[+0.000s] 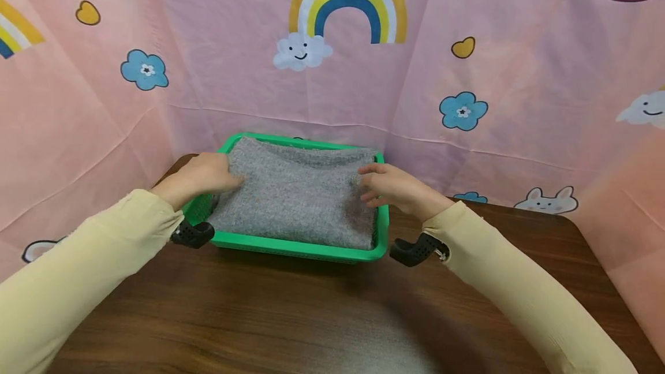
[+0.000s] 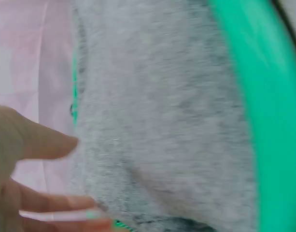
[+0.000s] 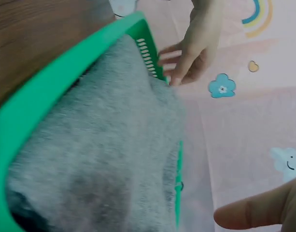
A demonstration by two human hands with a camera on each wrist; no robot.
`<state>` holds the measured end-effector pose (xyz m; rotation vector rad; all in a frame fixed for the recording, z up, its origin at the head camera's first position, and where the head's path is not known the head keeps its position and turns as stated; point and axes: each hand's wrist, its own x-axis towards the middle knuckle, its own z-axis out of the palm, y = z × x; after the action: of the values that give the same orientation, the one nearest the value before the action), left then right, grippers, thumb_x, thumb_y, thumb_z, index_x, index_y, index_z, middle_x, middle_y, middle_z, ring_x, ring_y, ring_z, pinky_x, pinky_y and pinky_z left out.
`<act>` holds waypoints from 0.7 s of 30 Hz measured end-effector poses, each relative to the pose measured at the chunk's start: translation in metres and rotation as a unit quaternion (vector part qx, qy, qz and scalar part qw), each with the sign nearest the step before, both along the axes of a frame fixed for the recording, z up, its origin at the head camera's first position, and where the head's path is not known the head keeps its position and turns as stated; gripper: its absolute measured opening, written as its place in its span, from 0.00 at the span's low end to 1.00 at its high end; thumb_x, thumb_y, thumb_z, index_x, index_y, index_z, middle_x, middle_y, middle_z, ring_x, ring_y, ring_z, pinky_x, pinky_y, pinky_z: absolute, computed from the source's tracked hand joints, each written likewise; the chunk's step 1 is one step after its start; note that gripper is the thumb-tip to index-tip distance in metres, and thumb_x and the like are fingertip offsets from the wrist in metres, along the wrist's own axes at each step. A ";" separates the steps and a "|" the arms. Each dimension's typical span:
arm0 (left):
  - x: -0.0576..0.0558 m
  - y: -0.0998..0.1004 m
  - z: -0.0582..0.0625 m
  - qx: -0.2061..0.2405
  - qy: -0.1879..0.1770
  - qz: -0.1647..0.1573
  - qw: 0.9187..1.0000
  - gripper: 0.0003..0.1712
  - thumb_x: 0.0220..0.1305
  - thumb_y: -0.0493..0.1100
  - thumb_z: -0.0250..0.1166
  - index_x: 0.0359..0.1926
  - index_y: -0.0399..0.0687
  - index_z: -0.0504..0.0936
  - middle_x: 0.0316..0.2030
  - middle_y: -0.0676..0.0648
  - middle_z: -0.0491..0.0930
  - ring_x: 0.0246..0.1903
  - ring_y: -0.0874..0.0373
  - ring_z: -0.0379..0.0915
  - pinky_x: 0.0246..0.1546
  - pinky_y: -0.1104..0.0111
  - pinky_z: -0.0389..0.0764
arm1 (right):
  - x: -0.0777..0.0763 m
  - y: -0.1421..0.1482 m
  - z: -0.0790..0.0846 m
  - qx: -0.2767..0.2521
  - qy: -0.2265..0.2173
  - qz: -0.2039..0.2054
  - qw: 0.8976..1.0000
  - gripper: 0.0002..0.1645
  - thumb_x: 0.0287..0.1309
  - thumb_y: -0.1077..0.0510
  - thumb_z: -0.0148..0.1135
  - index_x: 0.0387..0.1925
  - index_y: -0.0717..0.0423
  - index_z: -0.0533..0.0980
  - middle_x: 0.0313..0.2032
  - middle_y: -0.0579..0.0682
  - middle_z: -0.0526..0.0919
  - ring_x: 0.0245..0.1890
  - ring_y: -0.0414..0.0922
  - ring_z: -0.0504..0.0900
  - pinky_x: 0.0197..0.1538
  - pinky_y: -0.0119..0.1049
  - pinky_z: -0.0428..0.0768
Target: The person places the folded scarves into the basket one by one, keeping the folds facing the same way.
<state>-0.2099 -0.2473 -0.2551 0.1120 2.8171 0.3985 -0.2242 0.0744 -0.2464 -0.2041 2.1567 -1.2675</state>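
Note:
A folded grey cloth (image 1: pixel 296 195) of fuzzy knit fills a green plastic basket (image 1: pixel 291 247) on the table. My left hand (image 1: pixel 204 175) is over the basket's left end, close to the cloth's edge; in the left wrist view its thumb (image 2: pixel 46 140) and fingers are apart with nothing between them. Above the right end hovers my right hand (image 1: pixel 395 189), its fingers spread and loosely bent beside the cloth. In the right wrist view the right thumb (image 3: pixel 254 210) stands away from the cloth. Whether any fingertip touches the cloth cannot be made out.
The basket stands toward the back of a dark brown wooden table (image 1: pixel 291 310). Pink fabric (image 1: pixel 234 62) printed with rainbows, clouds and flowers hangs behind it and at both sides. A black wrist mount (image 1: pixel 415 249) sits below each sleeve cuff.

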 end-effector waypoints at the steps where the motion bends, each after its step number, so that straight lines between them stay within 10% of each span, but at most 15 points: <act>1: -0.004 0.001 0.001 0.006 0.017 -0.001 1.000 0.21 0.69 0.51 0.54 0.27 0.36 0.72 0.19 0.45 0.68 0.20 0.53 0.65 0.25 0.64 0.70 | -0.003 -0.001 0.002 0.006 0.009 -0.004 1.000 0.31 0.72 0.59 0.39 0.73 0.60 0.49 0.71 0.63 0.53 0.66 0.60 0.64 0.64 0.47 0.70; 4: -0.018 0.002 -0.003 0.048 0.031 0.002 0.998 0.28 0.71 0.50 0.50 0.52 0.24 0.68 0.42 0.28 0.73 0.41 0.37 0.72 0.42 0.51 0.75 | -0.011 -0.005 0.005 0.014 0.029 -0.019 0.999 0.31 0.72 0.60 0.38 0.73 0.58 0.49 0.72 0.61 0.51 0.70 0.58 0.58 0.67 0.46 0.66; 7: -0.030 0.002 -0.013 0.072 0.031 0.020 0.997 0.36 0.73 0.50 0.45 0.66 0.22 0.55 0.63 0.22 0.58 0.62 0.28 0.55 0.58 0.42 0.65 | -0.019 -0.011 0.001 0.019 0.045 -0.027 0.998 0.32 0.72 0.61 0.37 0.74 0.55 0.48 0.74 0.58 0.48 0.72 0.57 0.53 0.69 0.47 0.63; 21: -0.052 0.004 -0.039 0.062 -0.032 -0.010 0.997 0.33 0.72 0.39 0.38 0.70 0.22 0.43 0.70 0.22 0.42 0.70 0.29 0.35 0.69 0.43 0.45 | -0.047 -0.026 -0.040 0.080 0.028 0.001 0.996 0.39 0.72 0.60 0.40 0.76 0.48 0.35 0.76 0.51 0.35 0.75 0.53 0.46 0.68 0.49 0.63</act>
<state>-0.2616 -0.2428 -0.2940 0.1506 2.7242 0.5632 -0.2708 0.0486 -0.2864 -0.1769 2.2925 -1.0932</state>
